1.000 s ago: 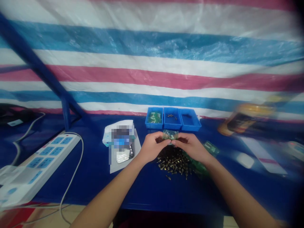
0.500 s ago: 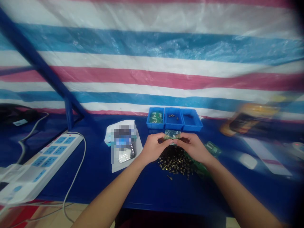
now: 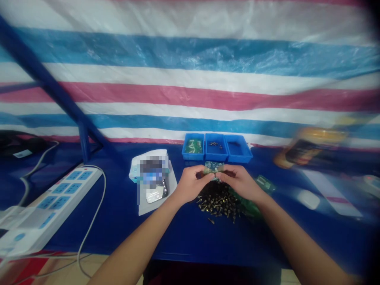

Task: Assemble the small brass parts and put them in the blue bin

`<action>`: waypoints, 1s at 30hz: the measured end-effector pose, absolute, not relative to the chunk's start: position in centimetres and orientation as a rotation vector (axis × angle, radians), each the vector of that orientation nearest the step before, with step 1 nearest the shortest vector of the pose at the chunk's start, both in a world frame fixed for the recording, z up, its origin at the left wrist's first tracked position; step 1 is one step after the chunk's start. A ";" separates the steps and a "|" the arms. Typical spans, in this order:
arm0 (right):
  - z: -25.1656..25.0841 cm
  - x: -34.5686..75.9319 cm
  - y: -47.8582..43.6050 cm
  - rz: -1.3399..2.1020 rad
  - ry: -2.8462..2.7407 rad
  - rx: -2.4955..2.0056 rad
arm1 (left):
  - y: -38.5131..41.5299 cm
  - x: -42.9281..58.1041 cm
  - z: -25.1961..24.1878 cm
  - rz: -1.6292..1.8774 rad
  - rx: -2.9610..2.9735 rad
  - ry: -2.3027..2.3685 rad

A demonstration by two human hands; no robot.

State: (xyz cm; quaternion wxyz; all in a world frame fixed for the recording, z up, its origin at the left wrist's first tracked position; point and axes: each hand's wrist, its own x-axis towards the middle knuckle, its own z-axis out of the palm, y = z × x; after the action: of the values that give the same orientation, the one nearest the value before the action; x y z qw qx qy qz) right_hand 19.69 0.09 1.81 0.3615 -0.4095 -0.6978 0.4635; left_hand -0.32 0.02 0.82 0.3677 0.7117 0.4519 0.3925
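Observation:
Both my hands meet over the blue table (image 3: 184, 233), pinching a small green circuit board (image 3: 213, 167) between them. My left hand (image 3: 191, 184) grips its left end with curled fingers. My right hand (image 3: 239, 182) holds the right end, fingertips pressed at the board's edge. Directly below the hands lies a heap of small brass-coloured screws (image 3: 218, 202). More green boards (image 3: 261, 186) lie just right of the heap, partly hidden by my right wrist.
Three joined blue bins (image 3: 216, 147) stand behind the hands; the left holds green boards, the middle a few screws. A phone on white paper (image 3: 156, 192) lies left. A white power strip (image 3: 44, 208) with cable sits far left. A yellow-capped jar (image 3: 311, 148) is at right.
My hands stay together on the board; the fingers have shifted slightly on it. The view has wobbled a little.

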 end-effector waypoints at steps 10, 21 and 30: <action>1.9 19.6 0.0 1.139 -1.764 -1.056 | -0.1 -0.1 0.7 0.954 1.820 1.166; 2.2 19.4 -0.4 1.033 -1.875 -1.100 | 0.0 -0.3 0.6 0.977 1.936 1.159; 1.8 19.3 -0.6 1.031 -1.907 -1.080 | -0.2 -0.4 0.9 0.985 2.007 1.129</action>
State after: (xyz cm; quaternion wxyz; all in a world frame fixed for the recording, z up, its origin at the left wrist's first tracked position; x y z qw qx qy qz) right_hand 19.31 -0.55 1.81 0.3521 -0.4175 -0.7369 0.3984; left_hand -0.38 -0.17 0.92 0.3133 0.7610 0.4281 0.3734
